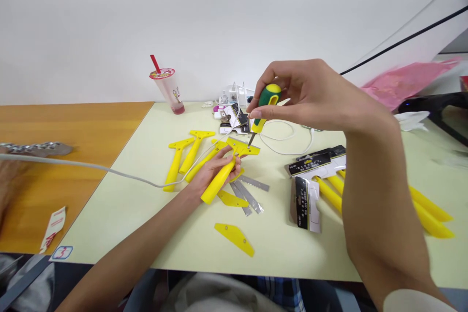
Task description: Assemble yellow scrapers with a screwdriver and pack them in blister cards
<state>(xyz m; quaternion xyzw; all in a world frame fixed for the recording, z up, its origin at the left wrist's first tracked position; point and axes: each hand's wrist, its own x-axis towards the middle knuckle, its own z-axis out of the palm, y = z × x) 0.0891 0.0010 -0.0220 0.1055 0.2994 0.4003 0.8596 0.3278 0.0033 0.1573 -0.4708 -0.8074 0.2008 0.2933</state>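
Observation:
My left hand [219,168] is closed around a yellow scraper [218,181], its wide head tilted up and away from me. In my right hand [298,92] is a short screwdriver [266,105] with a green and yellow handle. The screwdriver's tip points down at the right part of the scraper's head and seems to touch it; a screw there is too small to make out. Below the left hand lie a few metal blades [248,196] and a yellow cover plate [233,199]. Another yellow cover plate [234,239] lies nearer to me.
Several yellow scrapers [175,163] lie left of the held one. At right are carded packs [307,204] and more yellow handles [427,219]. A drink cup [170,92] stands at the back. A white cable [139,181] crosses the table; another person's hand [9,175] shows at far left.

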